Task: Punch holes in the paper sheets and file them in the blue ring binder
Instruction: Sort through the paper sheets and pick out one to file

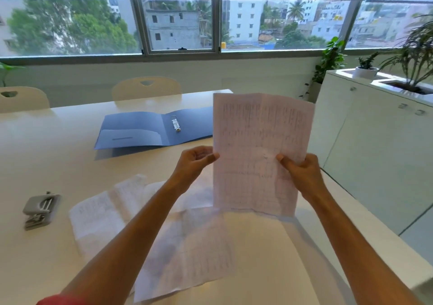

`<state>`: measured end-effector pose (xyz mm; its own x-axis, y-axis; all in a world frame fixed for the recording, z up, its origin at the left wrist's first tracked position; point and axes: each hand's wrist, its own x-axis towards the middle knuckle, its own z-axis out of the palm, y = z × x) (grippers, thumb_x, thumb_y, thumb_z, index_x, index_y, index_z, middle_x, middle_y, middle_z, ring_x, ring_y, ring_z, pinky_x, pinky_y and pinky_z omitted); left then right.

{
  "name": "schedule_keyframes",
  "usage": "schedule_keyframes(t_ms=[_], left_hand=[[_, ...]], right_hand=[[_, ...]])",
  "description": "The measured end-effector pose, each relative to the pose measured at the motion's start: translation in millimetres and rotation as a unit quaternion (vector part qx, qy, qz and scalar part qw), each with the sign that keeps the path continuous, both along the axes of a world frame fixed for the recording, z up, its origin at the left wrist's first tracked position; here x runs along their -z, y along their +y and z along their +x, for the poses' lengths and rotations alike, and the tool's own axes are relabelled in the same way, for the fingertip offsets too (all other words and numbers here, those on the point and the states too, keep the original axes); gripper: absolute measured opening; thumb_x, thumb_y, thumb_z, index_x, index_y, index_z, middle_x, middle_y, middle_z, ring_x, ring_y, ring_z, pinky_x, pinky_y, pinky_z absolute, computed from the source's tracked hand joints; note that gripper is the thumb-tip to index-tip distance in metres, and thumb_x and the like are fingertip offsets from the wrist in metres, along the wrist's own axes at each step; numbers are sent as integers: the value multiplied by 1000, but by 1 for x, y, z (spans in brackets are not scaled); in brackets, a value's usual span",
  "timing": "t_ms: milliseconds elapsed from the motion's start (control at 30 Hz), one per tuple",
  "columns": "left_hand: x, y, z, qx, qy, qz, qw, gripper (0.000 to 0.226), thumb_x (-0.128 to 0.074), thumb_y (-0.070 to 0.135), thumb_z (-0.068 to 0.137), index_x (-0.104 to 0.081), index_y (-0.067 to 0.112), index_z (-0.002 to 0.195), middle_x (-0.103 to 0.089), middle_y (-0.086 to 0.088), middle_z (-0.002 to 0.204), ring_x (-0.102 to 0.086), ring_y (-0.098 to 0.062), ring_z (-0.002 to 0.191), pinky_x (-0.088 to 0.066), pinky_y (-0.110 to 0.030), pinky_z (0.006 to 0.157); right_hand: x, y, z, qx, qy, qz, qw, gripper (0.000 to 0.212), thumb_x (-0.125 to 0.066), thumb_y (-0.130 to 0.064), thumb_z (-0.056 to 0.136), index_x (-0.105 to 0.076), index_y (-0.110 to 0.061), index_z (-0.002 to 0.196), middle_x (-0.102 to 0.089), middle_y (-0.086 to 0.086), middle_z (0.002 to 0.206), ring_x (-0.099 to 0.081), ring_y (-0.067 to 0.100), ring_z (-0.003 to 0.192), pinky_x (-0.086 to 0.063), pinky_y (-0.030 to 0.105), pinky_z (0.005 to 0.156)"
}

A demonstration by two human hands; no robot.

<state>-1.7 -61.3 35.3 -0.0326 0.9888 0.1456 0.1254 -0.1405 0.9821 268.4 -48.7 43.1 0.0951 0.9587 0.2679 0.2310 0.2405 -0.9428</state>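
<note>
Loose sheets [187, 246] underneath, punch [39, 211] left, binder [140, 128] beyond

No text that we can read

We see faint printed rows and table lines on the sheet [260, 150] that we hold up, and on the loose sheets [178, 241] lying on the table, but all of it is too blurred and too small to make out. The blue binder [140, 128] and the hole punch [39, 211] show us no legible label.

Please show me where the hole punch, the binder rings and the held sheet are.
hole punch [40, 209], head view, grey top lever
binder rings [175, 123], head view, metal clip
held sheet [257, 145], head view, sheet middle
</note>
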Motion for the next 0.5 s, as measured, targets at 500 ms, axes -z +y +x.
schedule_keyframes(t_ms=[500], left_hand=[[78,-51,-136,-150,534,-139,821,89,-50,74,75,-37,20,145,-30,1,156,-20,-23,145,-12,-56,114]], right_hand=[[-5,19,-56,-101,84,-22,991,9,-69,-21,85,-64,-20,92,-72,-12,83,-71,7,72,-58,34,71]])
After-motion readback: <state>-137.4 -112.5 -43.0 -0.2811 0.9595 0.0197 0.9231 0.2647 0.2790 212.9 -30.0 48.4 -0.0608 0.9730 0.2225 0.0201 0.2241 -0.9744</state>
